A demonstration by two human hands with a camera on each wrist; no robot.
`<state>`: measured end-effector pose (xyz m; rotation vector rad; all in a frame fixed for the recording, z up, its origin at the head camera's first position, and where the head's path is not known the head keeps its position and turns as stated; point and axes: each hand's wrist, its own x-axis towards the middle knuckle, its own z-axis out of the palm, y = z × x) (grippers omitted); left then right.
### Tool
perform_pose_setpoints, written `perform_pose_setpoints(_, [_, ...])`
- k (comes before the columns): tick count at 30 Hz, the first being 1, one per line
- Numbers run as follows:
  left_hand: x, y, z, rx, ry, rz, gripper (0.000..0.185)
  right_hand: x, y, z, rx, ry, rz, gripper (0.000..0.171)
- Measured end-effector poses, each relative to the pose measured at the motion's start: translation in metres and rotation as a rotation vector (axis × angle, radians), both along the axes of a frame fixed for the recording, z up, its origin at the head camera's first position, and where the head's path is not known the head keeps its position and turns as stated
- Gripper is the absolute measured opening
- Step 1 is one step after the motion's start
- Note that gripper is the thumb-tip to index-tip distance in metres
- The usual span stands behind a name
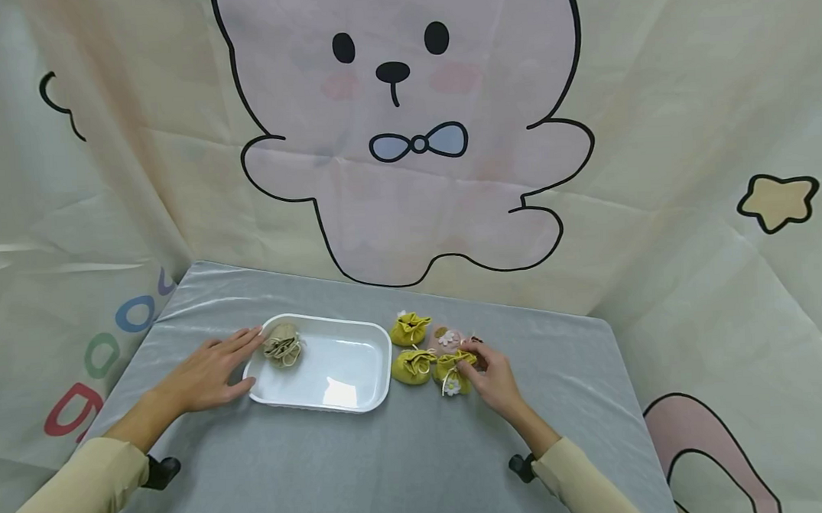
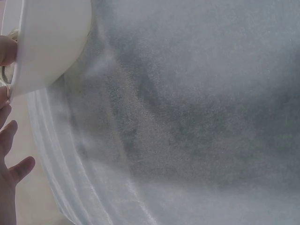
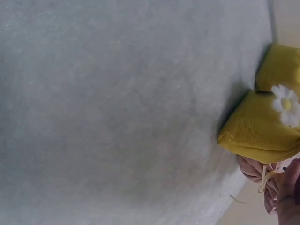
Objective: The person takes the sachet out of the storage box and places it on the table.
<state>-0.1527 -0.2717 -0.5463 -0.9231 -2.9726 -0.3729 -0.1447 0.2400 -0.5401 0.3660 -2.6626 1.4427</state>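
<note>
My left hand (image 1: pixel 216 370) rests on the left end of a white tray (image 1: pixel 332 344), its fingers stretched along the rim. Inside that tray, close to the hand, lies a beige drawstring pouch (image 1: pixel 282 346). On the right, my right hand (image 1: pixel 490 377) pinches the gathered top of a yellow drawstring pouch (image 1: pixel 449 383) that has a white flower on its front. The right wrist view shows this yellow pouch (image 3: pixel 260 129) standing on the cloth, with only part of the hand (image 3: pixel 289 201) in frame.
Two more yellow pouches (image 1: pixel 409 329) stand between the tray and the right hand. Pink pouches (image 1: pixel 445 338) sit behind the held one, partly hidden by the hand. A grey-blue cloth (image 1: pixel 337 466) covers the table, and a printed curtain (image 1: pixel 409 211) hangs behind.
</note>
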Motion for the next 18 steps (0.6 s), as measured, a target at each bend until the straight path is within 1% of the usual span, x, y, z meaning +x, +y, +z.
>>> perform_pose_setpoints(2, [0.0003, -0.0002, 0.0012, -0.001, -0.008, 0.004, 0.073, -0.0003, 0.0002, -0.0001, 0.009, -0.022, -0.014, 0.024])
perform_pose_setpoints(5, [0.0001, 0.0005, 0.0015, 0.005, -0.001, 0.003, 0.073, -0.0003, 0.001, 0.0015, 0.026, -0.016, -0.018, 0.025])
perform_pose_setpoints(10, [-0.0003, 0.0008, 0.0032, 0.007, 0.003, -0.004, 0.074, 0.0007, 0.0007, 0.0033, 0.082, 0.022, -0.014, 0.024])
perform_pose_setpoints(13, [0.0002, 0.0011, 0.0042, -0.002, -0.015, 0.002, 0.074, 0.0015, 0.0009, 0.0044, 0.122, 0.053, 0.002, 0.025])
perform_pose_setpoints(16, [0.0009, 0.001, 0.0058, -0.009, -0.033, 0.011, 0.073, 0.0015, 0.0018, 0.0048, 0.169, 0.102, 0.027, 0.027])
perform_pose_setpoints(18, [0.0011, 0.0007, 0.0067, -0.015, -0.041, 0.014, 0.073, 0.0011, 0.0021, 0.0058, 0.184, 0.118, 0.039, 0.028])
